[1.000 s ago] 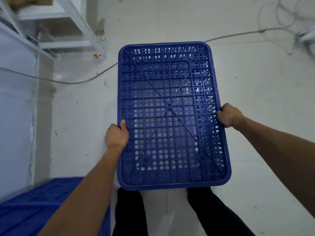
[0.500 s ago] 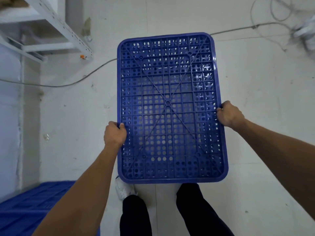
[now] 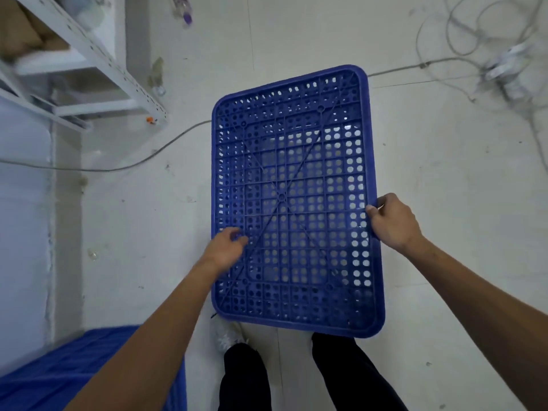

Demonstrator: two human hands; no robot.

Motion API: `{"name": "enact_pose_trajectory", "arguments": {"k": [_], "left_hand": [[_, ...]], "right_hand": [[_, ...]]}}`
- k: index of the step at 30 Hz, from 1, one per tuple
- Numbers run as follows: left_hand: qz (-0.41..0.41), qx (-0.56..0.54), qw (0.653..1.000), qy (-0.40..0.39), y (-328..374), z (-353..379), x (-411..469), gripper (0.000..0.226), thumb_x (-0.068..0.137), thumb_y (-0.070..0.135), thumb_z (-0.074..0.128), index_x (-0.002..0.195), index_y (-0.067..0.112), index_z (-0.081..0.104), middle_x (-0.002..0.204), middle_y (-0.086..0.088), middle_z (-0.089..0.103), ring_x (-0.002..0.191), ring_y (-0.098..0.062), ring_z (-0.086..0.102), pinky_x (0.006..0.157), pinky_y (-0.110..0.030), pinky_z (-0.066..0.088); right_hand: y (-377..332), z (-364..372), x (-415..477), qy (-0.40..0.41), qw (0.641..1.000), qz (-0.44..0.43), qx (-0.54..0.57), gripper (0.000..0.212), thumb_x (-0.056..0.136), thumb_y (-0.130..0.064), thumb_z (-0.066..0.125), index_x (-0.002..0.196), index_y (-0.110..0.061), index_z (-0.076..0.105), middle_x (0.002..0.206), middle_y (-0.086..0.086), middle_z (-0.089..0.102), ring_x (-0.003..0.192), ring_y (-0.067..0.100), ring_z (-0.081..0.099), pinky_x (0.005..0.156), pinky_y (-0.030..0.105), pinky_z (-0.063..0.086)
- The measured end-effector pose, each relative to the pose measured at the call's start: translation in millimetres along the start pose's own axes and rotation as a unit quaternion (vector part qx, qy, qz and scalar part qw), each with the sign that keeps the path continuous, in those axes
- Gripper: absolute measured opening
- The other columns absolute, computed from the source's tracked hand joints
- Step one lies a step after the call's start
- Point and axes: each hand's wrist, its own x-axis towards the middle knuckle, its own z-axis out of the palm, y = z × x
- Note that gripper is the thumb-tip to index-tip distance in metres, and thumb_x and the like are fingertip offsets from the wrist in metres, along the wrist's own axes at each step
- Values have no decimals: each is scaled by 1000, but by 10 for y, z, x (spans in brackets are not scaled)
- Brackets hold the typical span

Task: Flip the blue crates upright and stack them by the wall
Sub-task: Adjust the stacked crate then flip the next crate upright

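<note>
blue crate (image 3: 293,203) bottom-up, R hand (image 3: 393,222) gripping edge, L hand (image 3: 226,250) prob loose

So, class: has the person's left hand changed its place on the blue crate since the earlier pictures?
Yes. The left hand has let go of the crate's left rim and now lies open over its perforated base, nearer the centre boss.

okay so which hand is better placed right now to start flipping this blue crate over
Right. The right hand is clamped on the blue crate's right rim, so it can start the turn. The left hand lies open and loose over the crate's left edge, gripping nothing.
</note>
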Motion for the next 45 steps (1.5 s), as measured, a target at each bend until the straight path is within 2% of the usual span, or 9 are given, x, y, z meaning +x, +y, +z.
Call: {"name": "enact_pose_trajectory", "arguments": {"k": [7, 14, 17, 21, 26, 31, 34, 37, 45], "left_hand": [[186, 11, 982, 35, 530, 253, -667, 54, 87, 64, 52, 129, 30, 53, 134, 10, 48, 112, -7, 50, 99, -33, 44], [295, 88, 946, 100, 399, 241, -1039, 62, 82, 57, 65, 131, 26, 42, 119, 7, 44, 90, -10, 58, 71, -33, 55], [279, 118, 941, 151, 231, 113, -990, 59, 84, 49, 68, 128, 19, 42, 120, 2, 42, 86, -16, 59, 66, -34, 54], [241, 122, 941, 202, -10, -104, -913, 52, 89, 39, 65, 126, 12, 41, 123, -2, 42, 89, -18, 57, 65, -30, 46], [154, 34, 964, 212, -395, -580, -676, 29, 99, 29, 51, 122, 12, 43, 121, -7, 52, 94, -24, 61, 80, -41, 54], [64, -13, 975, 210, -836, -945, -325, 16, 100, 25, 50, 112, 15, 45, 106, -6, 61, 86, -23, 63, 74, -38, 54], [38, -22, 978, 205, -1011, -1012, -191, 15, 100, 25, 50, 112, 17, 46, 99, -5, 62, 82, -21, 63, 67, -35, 54], [19, -22, 979, 204, -1084, -1025, -121, 12, 100, 22, 49, 111, 17, 46, 99, -4, 61, 81, -19, 62, 57, -27, 47], [2, -19, 979, 203, -1172, -967, -69, 9, 101, 16, 44, 110, 17, 48, 88, 4, 57, 73, -9, 56, 53, -22, 40]], "right_hand": [[-784, 120, -681, 50, 994, -87, 44, 24, 95, -42, 60, 89, -22, 48, 74, -5, 60, 64, 12, 59, 55, 35, 51], [-1519, 490, -961, 16, 987, -125, 98, 22, 92, -38, 61, 90, -19, 51, 75, -3, 62, 63, 14, 60, 55, 38, 53], [-1744, 628, -984, -23, 985, -140, 96, 21, 92, -41, 61, 93, -21, 54, 79, -7, 62, 68, 13, 62, 62, 41, 56], [-1811, 748, -1000, -93, 972, -123, 178, 36, 95, -46, 56, 121, -22, 57, 100, -13, 61, 89, 15, 66, 78, 41, 58], [-1382, 827, -986, 42, 987, -40, 148, 40, 95, -36, 59, 130, -20, 49, 111, -9, 60, 92, 12, 60, 76, 31, 46], [-883, 1091, -1085, 147, 986, -19, 76, 61, 88, -41, 70, 134, -11, 45, 129, 8, 47, 103, 21, 59, 82, 36, 52], [-693, 1312, -1080, 18, 992, 49, 113, 67, 81, -58, 69, 127, -12, 54, 127, 8, 55, 102, 23, 63, 89, 41, 55], [-679, 1423, -1167, -204, 916, 177, 296, 55, 72, -68, 70, 102, -22, 70, 98, 0, 77, 92, 22, 72, 93, 43, 54], [-732, 1508, -1211, -196, 871, 201, 404, 38, 77, -47, 78, 97, -15, 76, 87, 4, 79, 75, 23, 77, 65, 33, 59]]}}
